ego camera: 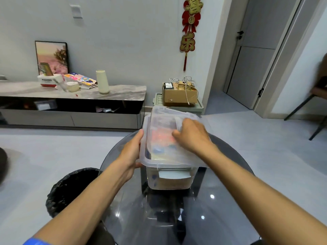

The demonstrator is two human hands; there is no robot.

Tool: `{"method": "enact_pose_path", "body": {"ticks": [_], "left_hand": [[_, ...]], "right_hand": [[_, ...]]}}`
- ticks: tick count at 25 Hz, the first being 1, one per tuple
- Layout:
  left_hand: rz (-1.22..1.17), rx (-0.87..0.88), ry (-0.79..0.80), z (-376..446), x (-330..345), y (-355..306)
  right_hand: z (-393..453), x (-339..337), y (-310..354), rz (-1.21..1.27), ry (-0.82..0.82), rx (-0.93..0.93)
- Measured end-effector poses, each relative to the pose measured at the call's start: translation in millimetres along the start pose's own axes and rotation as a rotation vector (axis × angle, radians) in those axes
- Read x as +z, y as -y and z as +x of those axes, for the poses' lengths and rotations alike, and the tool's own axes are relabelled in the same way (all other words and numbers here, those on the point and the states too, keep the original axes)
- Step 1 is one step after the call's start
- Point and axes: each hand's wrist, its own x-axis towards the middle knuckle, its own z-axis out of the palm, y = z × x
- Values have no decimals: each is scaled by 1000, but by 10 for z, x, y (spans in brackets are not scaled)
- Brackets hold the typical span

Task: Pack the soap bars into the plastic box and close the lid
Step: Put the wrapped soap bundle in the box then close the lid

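Note:
A clear plastic box stands on a round dark glass table. Its clear lid lies tilted over the opening, raised at the right side and skewed from the rim. Soap bars in red, blue and pale wrappers show blurred through the lid and the box wall. My left hand grips the box's left rim and near left corner. My right hand rests on top of the lid, fingers curled over its raised edge. A white latch hangs on the box's near wall.
A bin with a black liner stands on the floor left of the table. A low TV cabinet lines the back wall. A cardboard box sits on a green crate behind the table. A chair is at the right.

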Motion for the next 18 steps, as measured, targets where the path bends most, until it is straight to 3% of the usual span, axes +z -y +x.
{"method": "enact_pose_path", "body": {"ticks": [4,12,16,18], "left_hand": [[31,45,63,35,-35,-1],[223,179,-130,236,91,78],[362,181,72,484,-71,-82],[391,127,179,665,-133,-205]], "right_hand": [[57,306,216,-93,-25,-34],[367,189,66,-37,150,-25],[895,103,-243,-261,-12,-106],[1152,151,-493,-342,76,-109]]}}
